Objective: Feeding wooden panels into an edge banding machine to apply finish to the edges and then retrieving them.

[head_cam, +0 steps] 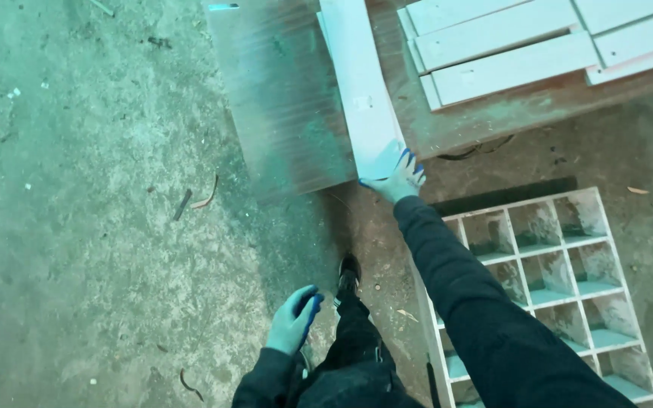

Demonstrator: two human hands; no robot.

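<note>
Lower centre, the gloved left hand (294,320) is hanging loosely curled, empty; the gloved right hand (397,179) is gripping a smooth white plank's (362,91) end

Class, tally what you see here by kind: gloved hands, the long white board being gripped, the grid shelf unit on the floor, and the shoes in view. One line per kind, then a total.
Gloved hands: 2, the left hand and the right hand
Long white board under the right hand: 1
White grid shelf unit on the floor: 1
Black shoe: 1
Total: 5
</note>
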